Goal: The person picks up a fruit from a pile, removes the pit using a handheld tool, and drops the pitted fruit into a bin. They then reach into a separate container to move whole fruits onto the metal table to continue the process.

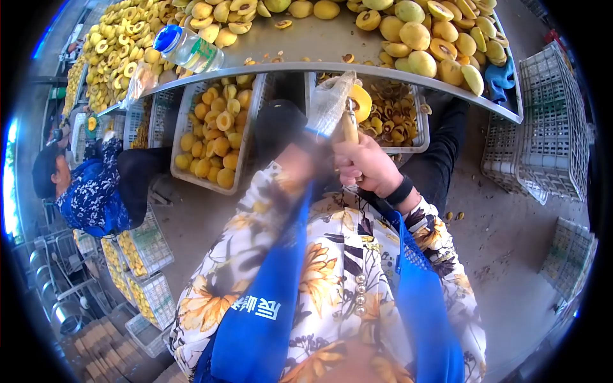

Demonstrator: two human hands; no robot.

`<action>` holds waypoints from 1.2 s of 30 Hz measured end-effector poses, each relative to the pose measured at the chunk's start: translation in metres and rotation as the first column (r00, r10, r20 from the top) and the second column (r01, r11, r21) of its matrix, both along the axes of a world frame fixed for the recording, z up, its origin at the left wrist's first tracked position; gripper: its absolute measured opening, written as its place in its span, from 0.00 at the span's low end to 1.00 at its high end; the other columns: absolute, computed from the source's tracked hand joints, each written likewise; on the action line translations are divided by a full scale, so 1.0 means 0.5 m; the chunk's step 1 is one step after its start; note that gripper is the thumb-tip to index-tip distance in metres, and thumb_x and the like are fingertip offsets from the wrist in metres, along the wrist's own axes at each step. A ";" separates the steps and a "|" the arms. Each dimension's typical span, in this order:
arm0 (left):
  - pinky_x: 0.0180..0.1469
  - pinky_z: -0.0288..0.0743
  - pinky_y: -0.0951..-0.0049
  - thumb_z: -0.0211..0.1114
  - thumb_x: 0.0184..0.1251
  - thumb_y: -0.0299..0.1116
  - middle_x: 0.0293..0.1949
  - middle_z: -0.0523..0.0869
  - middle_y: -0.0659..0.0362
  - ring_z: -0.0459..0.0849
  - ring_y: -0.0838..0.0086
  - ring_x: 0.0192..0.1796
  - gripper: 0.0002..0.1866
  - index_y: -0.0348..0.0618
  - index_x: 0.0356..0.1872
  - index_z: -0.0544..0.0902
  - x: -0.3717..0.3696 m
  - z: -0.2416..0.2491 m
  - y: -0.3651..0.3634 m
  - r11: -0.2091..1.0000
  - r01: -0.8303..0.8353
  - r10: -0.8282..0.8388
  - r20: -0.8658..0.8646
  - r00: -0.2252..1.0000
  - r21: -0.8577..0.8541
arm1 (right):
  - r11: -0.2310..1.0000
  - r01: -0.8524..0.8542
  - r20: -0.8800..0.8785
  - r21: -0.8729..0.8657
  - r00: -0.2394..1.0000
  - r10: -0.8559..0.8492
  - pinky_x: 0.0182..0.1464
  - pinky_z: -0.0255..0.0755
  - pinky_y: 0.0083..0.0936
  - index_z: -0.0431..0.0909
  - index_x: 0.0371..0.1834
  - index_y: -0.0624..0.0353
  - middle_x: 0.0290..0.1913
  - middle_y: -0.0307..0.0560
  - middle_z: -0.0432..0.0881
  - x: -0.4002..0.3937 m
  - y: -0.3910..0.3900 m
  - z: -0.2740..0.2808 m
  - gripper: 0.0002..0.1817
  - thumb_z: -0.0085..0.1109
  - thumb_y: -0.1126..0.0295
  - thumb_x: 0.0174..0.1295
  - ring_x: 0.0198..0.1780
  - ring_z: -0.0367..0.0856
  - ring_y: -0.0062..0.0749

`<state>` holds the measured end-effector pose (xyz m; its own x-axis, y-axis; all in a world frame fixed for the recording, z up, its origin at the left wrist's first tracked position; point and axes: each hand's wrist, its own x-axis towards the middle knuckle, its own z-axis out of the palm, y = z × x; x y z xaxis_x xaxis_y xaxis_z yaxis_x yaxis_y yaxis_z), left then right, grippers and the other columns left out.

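My left hand (pixel 331 105), in a pale knitted glove, is closed on a yellow peach half (pixel 361 103) just below the table edge. Bare and wrapped around a wooden-handled pitting tool (pixel 350 126), my right hand (pixel 370 165) is close beneath it. The tool's metal end meets the fruit; its tip is hidden. Under both hands stands a crate (pixel 419 131) with peach pits and scraps (pixel 389 121). To the left, another crate (pixel 177 163) holds whole-looking yellow peaches (pixel 214 137).
The metal table (pixel 313 45) carries heaps of halved peaches (pixel 121 48) and uncut ones (pixel 418 38). A blue-capped bottle (pixel 198 54) lies by its edge, a blue cloth (pixel 500 82) at its right corner. Stacked crates (pixel 536 121) stand right. A co-worker (pixel 96 185) sits left.
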<state>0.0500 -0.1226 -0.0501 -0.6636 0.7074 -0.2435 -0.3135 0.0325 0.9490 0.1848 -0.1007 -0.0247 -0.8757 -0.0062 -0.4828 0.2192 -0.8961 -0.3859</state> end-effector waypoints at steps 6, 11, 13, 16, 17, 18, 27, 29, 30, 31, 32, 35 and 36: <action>0.27 0.76 0.76 0.53 0.67 0.53 0.34 0.83 0.57 0.82 0.71 0.29 0.23 0.40 0.38 0.78 -0.020 0.001 -0.012 0.991 0.088 -0.122 0.391 0.912 0.103 | 0.997 -0.006 -0.277 -0.075 0.961 -0.015 0.11 0.50 0.15 0.67 0.44 0.58 0.16 0.33 0.60 -0.001 0.003 -0.029 0.09 0.47 0.78 0.60 0.09 0.52 0.14; 0.37 0.78 0.64 0.51 0.66 0.57 0.35 0.82 0.54 0.81 0.65 0.37 0.26 0.40 0.44 0.75 -0.061 -0.009 -0.035 0.958 -0.226 0.078 0.603 0.794 0.174 | 0.969 0.062 -0.135 0.240 0.990 -0.030 0.11 0.54 0.17 0.68 0.43 0.59 0.15 0.34 0.62 -0.018 0.021 -0.037 0.09 0.49 0.76 0.60 0.09 0.55 0.16; 0.36 0.79 0.62 0.50 0.66 0.59 0.38 0.82 0.53 0.82 0.64 0.37 0.28 0.42 0.47 0.74 -0.099 -0.010 -0.072 0.942 -0.235 0.089 0.497 0.863 0.240 | 0.775 0.005 0.078 0.632 0.995 -0.070 0.12 0.58 0.18 0.70 0.39 0.59 0.16 0.36 0.67 -0.037 0.037 -0.082 0.06 0.50 0.73 0.60 0.10 0.61 0.18; 0.34 0.79 0.66 0.51 0.66 0.57 0.37 0.83 0.55 0.82 0.65 0.38 0.26 0.43 0.49 0.74 -0.171 -0.005 -0.173 0.916 -0.313 0.229 0.311 0.922 0.251 | 0.143 -0.172 0.178 0.975 0.984 -0.028 0.19 0.69 0.28 0.72 0.35 0.65 0.22 0.51 0.77 -0.027 0.056 -0.144 0.13 0.57 0.64 0.56 0.17 0.76 0.33; 0.34 0.79 0.69 0.52 0.66 0.55 0.37 0.83 0.55 0.83 0.65 0.39 0.26 0.43 0.50 0.74 -0.184 0.023 -0.205 0.867 -0.481 0.427 0.309 0.850 0.126 | 0.082 -0.202 0.206 0.976 0.978 -0.045 0.22 0.72 0.30 0.72 0.34 0.67 0.23 0.55 0.78 -0.021 0.059 -0.140 0.16 0.58 0.63 0.55 0.19 0.79 0.37; 0.40 0.77 0.65 0.53 0.65 0.55 0.38 0.84 0.55 0.82 0.63 0.43 0.26 0.42 0.48 0.77 -0.218 0.007 -0.245 0.824 -0.566 0.566 0.020 0.824 0.023 | 0.086 -0.216 0.223 0.973 0.972 -0.074 0.31 0.74 0.37 0.72 0.34 0.70 0.26 0.64 0.79 -0.022 0.060 -0.135 0.20 0.60 0.60 0.52 0.28 0.81 0.51; 0.53 0.72 0.65 0.58 0.57 0.52 0.47 0.83 0.52 0.80 0.59 0.51 0.24 0.51 0.51 0.79 -0.301 0.076 -0.013 0.865 -0.370 -0.187 -0.902 0.389 -0.339 | -0.065 0.007 -0.009 0.998 0.999 -0.033 0.33 0.73 0.39 0.74 0.34 0.67 0.27 0.64 0.78 -0.007 0.053 -0.176 0.15 0.58 0.64 0.52 0.31 0.79 0.57; 0.53 0.72 0.62 0.58 0.56 0.49 0.46 0.83 0.53 0.80 0.59 0.51 0.22 0.55 0.51 0.78 -0.256 0.100 0.140 0.801 -0.297 -0.440 -0.848 0.296 -0.519 | 0.131 -0.098 0.110 0.986 0.990 -0.084 0.33 0.73 0.40 0.74 0.34 0.67 0.27 0.66 0.78 -0.002 0.049 -0.135 0.15 0.58 0.64 0.52 0.31 0.79 0.58; 0.53 0.72 0.61 0.59 0.56 0.48 0.47 0.83 0.53 0.79 0.59 0.52 0.22 0.56 0.52 0.77 -0.246 0.081 0.209 0.807 -0.236 -0.474 -0.832 0.290 -0.542 | 0.207 -0.136 0.158 0.969 0.983 -0.094 0.32 0.72 0.40 0.73 0.33 0.67 0.26 0.66 0.77 0.010 0.050 -0.128 0.14 0.59 0.65 0.52 0.31 0.78 0.59; 0.53 0.72 0.60 0.60 0.55 0.46 0.47 0.83 0.53 0.79 0.59 0.52 0.22 0.58 0.53 0.76 -0.240 0.053 0.270 0.810 -0.172 -0.506 -0.816 0.279 -0.561 | 0.098 -0.109 0.120 0.989 0.987 -0.110 0.32 0.72 0.39 0.73 0.32 0.67 0.26 0.66 0.77 0.024 0.050 -0.131 0.14 0.60 0.66 0.52 0.31 0.78 0.60; 0.54 0.72 0.60 0.60 0.55 0.45 0.48 0.82 0.52 0.79 0.59 0.52 0.23 0.58 0.55 0.74 -0.237 0.012 0.324 0.766 -0.145 -0.587 -0.774 0.240 -0.626 | 0.165 -0.100 0.120 0.981 0.986 -0.112 0.32 0.72 0.39 0.73 0.32 0.67 0.25 0.66 0.77 0.039 0.054 -0.107 0.14 0.60 0.66 0.52 0.30 0.78 0.60; 0.55 0.72 0.62 0.60 0.55 0.39 0.49 0.80 0.48 0.79 0.58 0.53 0.25 0.59 0.57 0.72 -0.202 -0.023 0.405 0.654 -0.259 -0.622 -0.700 0.351 -0.711 | 0.336 -0.100 0.169 0.936 0.969 -0.182 0.31 0.71 0.37 0.73 0.33 0.68 0.24 0.62 0.76 0.077 0.060 -0.057 0.14 0.61 0.68 0.52 0.26 0.78 0.49; 0.55 0.72 0.63 0.60 0.55 0.38 0.48 0.81 0.47 0.79 0.58 0.52 0.23 0.57 0.55 0.75 -0.205 -0.029 0.407 0.709 -0.218 -0.576 -0.730 0.368 -0.670 | 0.349 -0.064 0.143 0.935 0.968 -0.206 0.30 0.70 0.34 0.73 0.34 0.68 0.23 0.59 0.76 0.090 0.063 -0.053 0.13 0.60 0.69 0.52 0.25 0.77 0.42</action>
